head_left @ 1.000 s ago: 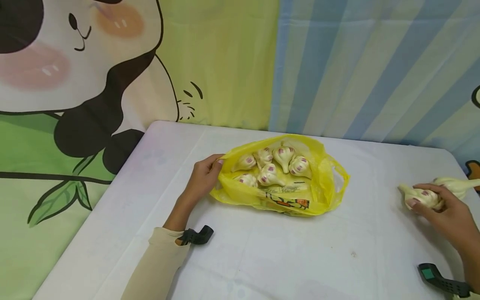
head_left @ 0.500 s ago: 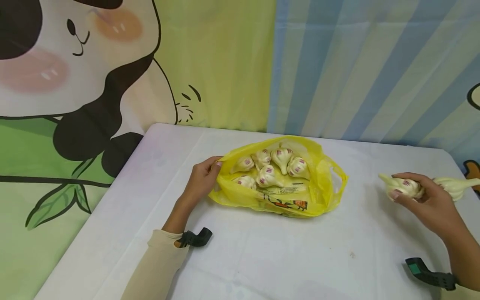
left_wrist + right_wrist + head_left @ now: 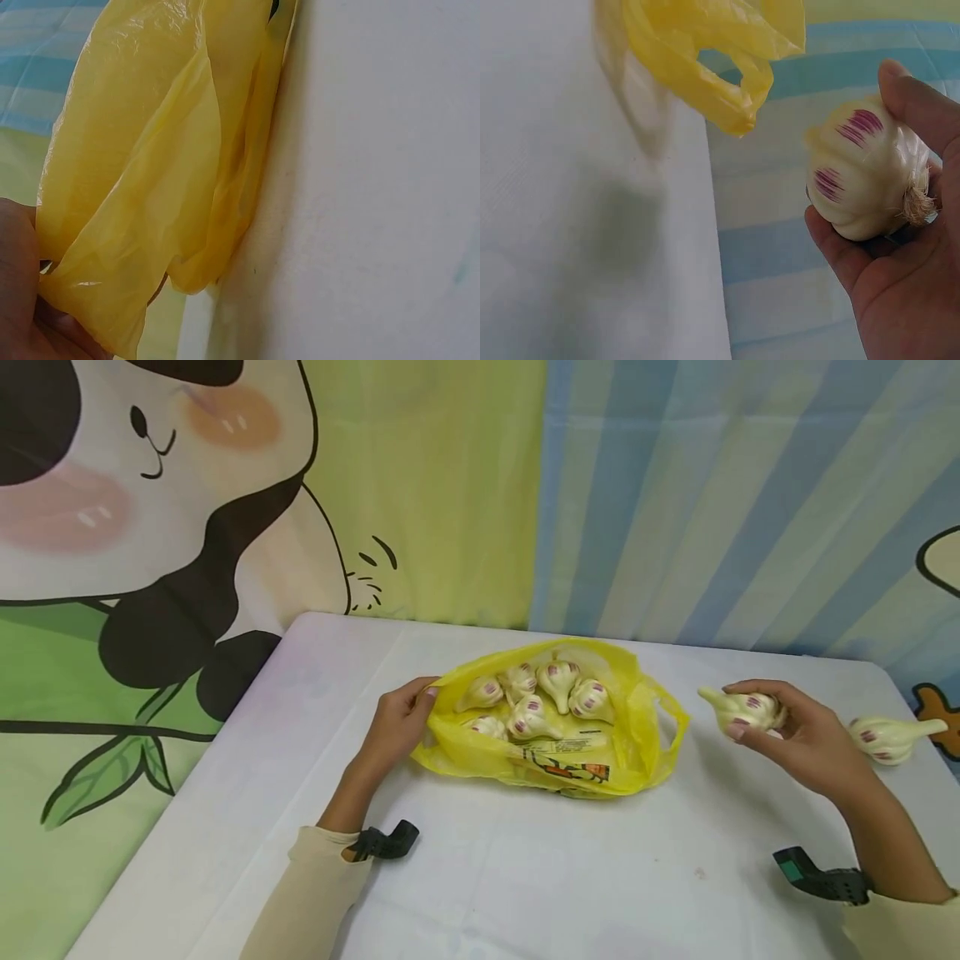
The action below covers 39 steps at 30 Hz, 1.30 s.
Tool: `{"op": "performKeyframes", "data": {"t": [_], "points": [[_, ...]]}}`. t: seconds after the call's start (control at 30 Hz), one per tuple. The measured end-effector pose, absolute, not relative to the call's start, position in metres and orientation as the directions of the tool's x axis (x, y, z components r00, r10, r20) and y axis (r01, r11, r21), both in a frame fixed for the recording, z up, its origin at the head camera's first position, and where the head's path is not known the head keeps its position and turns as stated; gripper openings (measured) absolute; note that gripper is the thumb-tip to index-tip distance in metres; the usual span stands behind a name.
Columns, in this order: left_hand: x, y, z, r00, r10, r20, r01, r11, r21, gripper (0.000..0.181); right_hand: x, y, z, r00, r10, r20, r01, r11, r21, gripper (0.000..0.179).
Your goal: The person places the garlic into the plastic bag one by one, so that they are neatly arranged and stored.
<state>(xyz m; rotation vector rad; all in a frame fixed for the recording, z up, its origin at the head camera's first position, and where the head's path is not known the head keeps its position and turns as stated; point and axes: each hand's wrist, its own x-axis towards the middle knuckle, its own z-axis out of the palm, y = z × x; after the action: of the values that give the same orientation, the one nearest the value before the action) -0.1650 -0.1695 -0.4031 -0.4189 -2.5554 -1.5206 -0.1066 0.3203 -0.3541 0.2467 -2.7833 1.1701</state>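
A yellow plastic bag lies with its mouth open on the white table, several garlic bulbs inside it. My left hand pinches the bag's left rim between thumb and fingers; the left wrist view shows the yellow plastic gathered at that hand. To the right of the bag, my right hand grips a garlic bulb above the table, stem pointing left. In the right wrist view, purple streaks and a root tuft show on that bulb, apart from the bag's handle.
Another garlic bulb lies on the table near its right edge, beyond my right hand. A printed cloth hangs behind the table. Each wrist wears a black strap with a camera.
My right hand has carried the garlic bulb leftward and up, closer to the bag, leaving the other bulb behind. The left hand keeps its hold on the rim.
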Motion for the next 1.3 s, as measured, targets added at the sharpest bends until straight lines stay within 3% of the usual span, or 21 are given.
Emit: {"op": "performKeyframes", "data": {"t": [0.33,0.7,1.3], "points": [[-0.164,-0.169,-0.403,-0.955,0.168,0.245,0.296,0.446,0.845,0.035,-0.126,0.291,-0.329,-0.927,-0.274,0.258,-0.373,0.58,-0.724,0.049],[-0.163,-0.168,-0.403,-0.944,0.185,0.273,0.328,0.446,0.833,0.034,-0.141,0.265,-0.317,-0.879,-0.416,0.233,-0.433,0.49,-0.757,0.045],[-0.162,-0.168,-0.402,-0.946,0.188,0.263,0.32,0.441,0.839,0.035,-0.176,0.215,-0.316,-0.855,-0.515,0.066,-0.373,0.521,-0.767,0.042]]}}
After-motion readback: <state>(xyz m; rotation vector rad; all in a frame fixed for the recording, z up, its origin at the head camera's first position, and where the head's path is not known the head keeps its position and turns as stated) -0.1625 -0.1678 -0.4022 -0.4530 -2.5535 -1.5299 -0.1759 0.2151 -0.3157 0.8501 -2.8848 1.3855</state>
